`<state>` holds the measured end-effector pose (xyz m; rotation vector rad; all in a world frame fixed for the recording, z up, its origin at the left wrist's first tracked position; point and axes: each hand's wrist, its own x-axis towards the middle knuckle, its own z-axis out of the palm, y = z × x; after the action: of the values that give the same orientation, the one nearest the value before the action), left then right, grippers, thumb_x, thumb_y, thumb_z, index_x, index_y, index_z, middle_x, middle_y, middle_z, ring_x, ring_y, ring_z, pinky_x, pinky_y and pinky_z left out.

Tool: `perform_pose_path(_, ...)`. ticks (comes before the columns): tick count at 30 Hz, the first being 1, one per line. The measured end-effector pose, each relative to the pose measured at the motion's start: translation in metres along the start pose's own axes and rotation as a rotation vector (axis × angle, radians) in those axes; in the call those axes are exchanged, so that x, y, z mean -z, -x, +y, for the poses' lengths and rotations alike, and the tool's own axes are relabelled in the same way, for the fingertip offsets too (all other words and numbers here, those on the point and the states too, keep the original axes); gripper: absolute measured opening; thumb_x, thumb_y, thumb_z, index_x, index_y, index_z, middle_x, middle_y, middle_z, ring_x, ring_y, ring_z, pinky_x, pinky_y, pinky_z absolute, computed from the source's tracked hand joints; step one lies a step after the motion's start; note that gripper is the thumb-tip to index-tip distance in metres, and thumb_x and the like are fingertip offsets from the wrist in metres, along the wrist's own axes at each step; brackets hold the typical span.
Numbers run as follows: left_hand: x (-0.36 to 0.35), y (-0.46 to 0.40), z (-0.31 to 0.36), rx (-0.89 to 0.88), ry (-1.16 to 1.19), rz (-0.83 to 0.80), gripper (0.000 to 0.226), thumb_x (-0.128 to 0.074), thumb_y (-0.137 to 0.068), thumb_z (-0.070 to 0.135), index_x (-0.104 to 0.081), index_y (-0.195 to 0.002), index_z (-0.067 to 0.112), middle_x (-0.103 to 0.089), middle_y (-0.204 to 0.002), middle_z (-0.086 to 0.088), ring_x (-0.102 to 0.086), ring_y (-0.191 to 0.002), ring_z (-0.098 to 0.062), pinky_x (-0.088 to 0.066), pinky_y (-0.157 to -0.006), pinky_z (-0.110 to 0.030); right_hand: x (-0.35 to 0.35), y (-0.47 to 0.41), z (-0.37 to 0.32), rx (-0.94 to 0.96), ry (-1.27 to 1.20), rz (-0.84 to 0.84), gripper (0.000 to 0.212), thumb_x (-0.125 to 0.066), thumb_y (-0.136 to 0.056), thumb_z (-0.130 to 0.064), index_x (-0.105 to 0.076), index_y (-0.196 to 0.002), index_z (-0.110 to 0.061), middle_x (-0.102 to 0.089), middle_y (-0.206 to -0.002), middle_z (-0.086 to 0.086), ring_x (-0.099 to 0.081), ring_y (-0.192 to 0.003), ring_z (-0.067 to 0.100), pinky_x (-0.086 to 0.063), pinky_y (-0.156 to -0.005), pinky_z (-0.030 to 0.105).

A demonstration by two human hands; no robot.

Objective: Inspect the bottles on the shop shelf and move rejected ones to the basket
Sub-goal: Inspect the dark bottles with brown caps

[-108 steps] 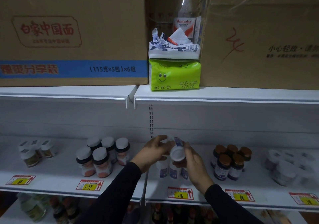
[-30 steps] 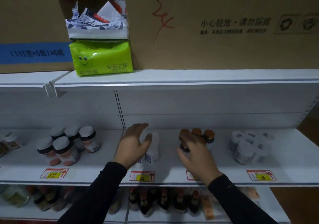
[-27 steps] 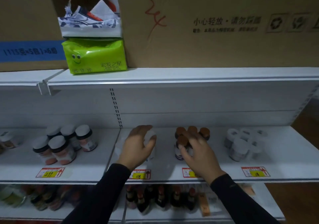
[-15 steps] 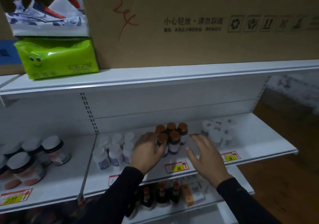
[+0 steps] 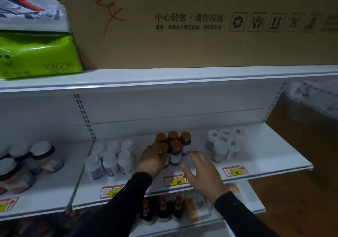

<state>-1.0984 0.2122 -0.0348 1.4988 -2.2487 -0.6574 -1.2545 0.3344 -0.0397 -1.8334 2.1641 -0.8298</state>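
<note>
Several dark bottles with brown caps (image 5: 175, 147) stand in a cluster on the white middle shelf (image 5: 265, 156). My left hand (image 5: 153, 159) wraps around the front-left brown-capped bottle, which still stands on the shelf. Just right of the cluster, my right hand (image 5: 201, 169) hovers with its fingers spread and nothing in it. White-capped bottles with purple labels (image 5: 111, 159) stand to the left. Clear bottles with white caps (image 5: 222, 145) stand to the right. No basket is in view.
Jars with white lids and orange contents (image 5: 33, 161) sit far left. A large cardboard box (image 5: 182, 23) and a green tissue pack (image 5: 36, 56) rest on the top shelf. Small dark bottles (image 5: 164, 209) fill the lower shelf. Wooden floor shows at right.
My view has swung right. My left hand left the white-capped bottles and closed on a brown-capped bottle. My right hand drew back from the cluster and opened.
</note>
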Motion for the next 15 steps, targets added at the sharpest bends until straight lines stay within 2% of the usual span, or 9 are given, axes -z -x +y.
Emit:
perform_pose_path(2, 0.002, 0.003, 0.003, 0.066, 0.085, 0.018, 0.028, -0.057, -0.094, 0.035, -0.054, -0.109, 0.011, -0.062, -0.109, -0.011, -0.059, -0.099, -0.030, -0.040, -0.072, -0.031, 0.000, -0.005, 0.005, 0.023, -0.053, -0.015, 0.057, -0.044, -0.093, -0.054, -0.051, -0.137, -0.018, -0.051, -0.137, -0.001, -0.049, -0.125, 0.016, -0.037, -0.098, 0.019)
perform_pose_path(5, 0.009, 0.012, 0.005, 0.160, 0.227, 0.072, 0.027, -0.065, -0.089, 0.032, -0.052, -0.100, 0.012, -0.064, -0.097, -0.008, -0.062, -0.090, -0.029, -0.046, -0.071, -0.034, 0.002, -0.011, 0.011, 0.063, -0.131, -0.036, 0.047, -0.054, -0.097, -0.042, -0.051, -0.137, -0.020, -0.052, -0.136, -0.002, -0.049, -0.124, 0.013, -0.033, -0.095, 0.015)
perform_pose_path(8, 0.023, 0.026, 0.012, 0.220, 0.401, 0.145, 0.025, -0.073, -0.084, 0.026, -0.054, -0.094, 0.012, -0.063, -0.084, -0.001, -0.060, -0.081, -0.020, -0.042, -0.063, -0.026, 0.004, -0.017, 0.008, 0.103, -0.242, -0.060, 0.045, -0.056, -0.096, -0.041, -0.050, -0.138, -0.025, -0.053, -0.135, -0.005, -0.051, -0.123, 0.009, -0.034, -0.094, 0.012)
perform_pose_path(10, 0.033, 0.037, 0.021, 0.226, 0.576, 0.184, 0.023, -0.075, -0.083, 0.021, -0.056, -0.093, 0.012, -0.065, -0.087, -0.002, -0.061, -0.081, -0.014, -0.044, -0.064, -0.022, 0.005, -0.019, 0.003, 0.131, -0.313, -0.080, 0.048, -0.057, -0.095, -0.044, -0.049, -0.139, -0.028, -0.053, -0.135, -0.007, -0.050, -0.124, 0.007, -0.033, -0.094, 0.009)
perform_pose_path(13, 0.042, 0.049, 0.035, 0.248, 0.822, 0.223, 0.025, -0.075, -0.084, 0.023, -0.058, -0.098, 0.013, -0.067, -0.099, -0.007, -0.065, -0.092, -0.017, -0.050, -0.073, -0.029, 0.006, -0.021, -0.008, 0.168, -0.429, -0.130, 0.053, -0.060, -0.092, -0.046, -0.045, -0.141, -0.033, -0.050, -0.139, -0.010, -0.048, -0.126, 0.003, -0.033, -0.095, 0.006)
perform_pose_path(15, 0.044, 0.053, 0.042, 0.274, 0.928, 0.245, 0.034, -0.078, -0.079, 0.031, -0.059, -0.100, 0.012, -0.069, -0.101, -0.010, -0.067, -0.096, -0.023, -0.053, -0.077, -0.037, 0.004, -0.021, -0.015, 0.179, -0.508, -0.153, 0.059, -0.065, -0.087, -0.052, -0.044, -0.139, -0.036, -0.050, -0.138, -0.011, -0.050, -0.124, 0.003, -0.042, -0.099, 0.015)
